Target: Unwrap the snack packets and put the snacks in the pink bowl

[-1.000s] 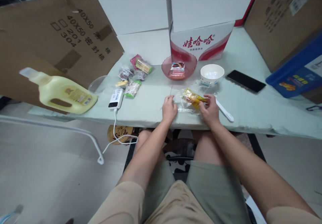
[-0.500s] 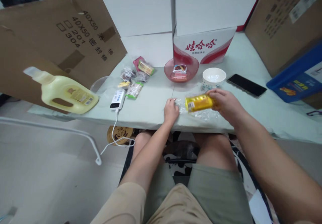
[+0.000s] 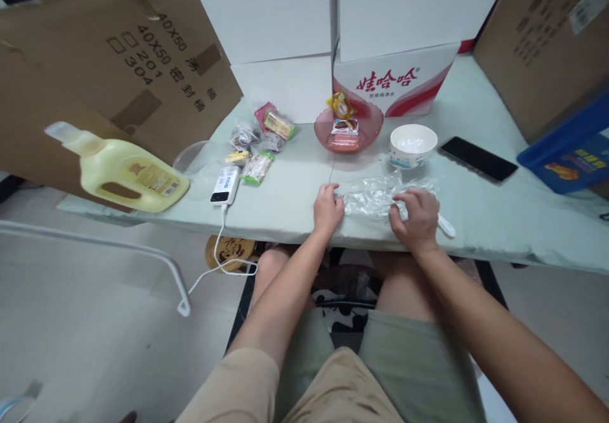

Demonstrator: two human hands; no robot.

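Fingers (image 3: 329, 191) of left hand (image 3: 328, 210) curl at nine o'clock end of clear plastic bag (image 3: 368, 198); those of right hand (image 3: 417, 218) bend over its three o'clock end, whether either pinches film too blurred to tell. Bag lies crumpled on counter (image 3: 285, 212). From bag: pink bowl (image 3: 372, 128) at eleven o'clock, yellow packet (image 3: 341, 106) at its far rim; white patterned bowl (image 3: 403, 157) at one; black phone (image 3: 478, 160) at two; white utensil (image 3: 446, 226) at four, partly hidden by right hand; power bank (image 3: 225, 185) at nine.
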